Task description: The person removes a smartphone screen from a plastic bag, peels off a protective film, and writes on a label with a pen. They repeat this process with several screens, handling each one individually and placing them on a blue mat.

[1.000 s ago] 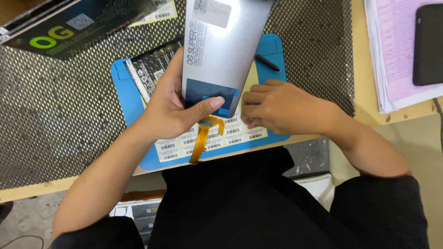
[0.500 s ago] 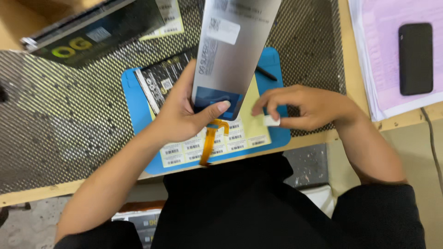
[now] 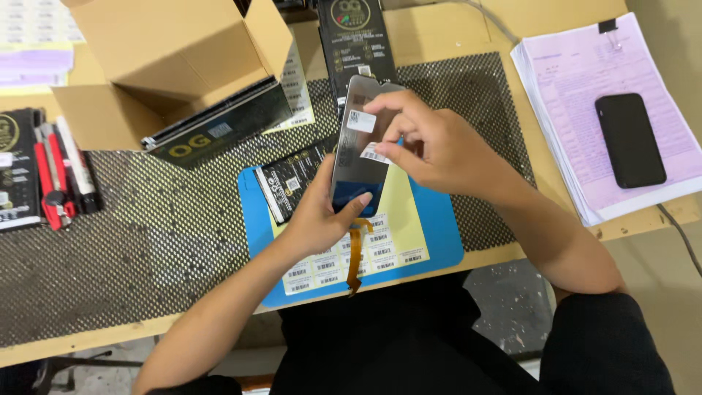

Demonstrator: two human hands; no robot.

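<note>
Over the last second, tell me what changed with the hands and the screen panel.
The right hand left the sticker sheet, picked off a small barcode sticker and brought it up onto the back of the screen panel. The left hand kept its grip on the panel's lower end, orange flex cable hanging; the blue mat and black phone stayed put.

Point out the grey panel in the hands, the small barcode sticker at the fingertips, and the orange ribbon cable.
grey panel (image 3: 357, 150), head view, bare back face.
barcode sticker (image 3: 374, 153), head view, sticker's middle.
orange ribbon cable (image 3: 355, 256), head view, hanging strip's mid-length.
</note>
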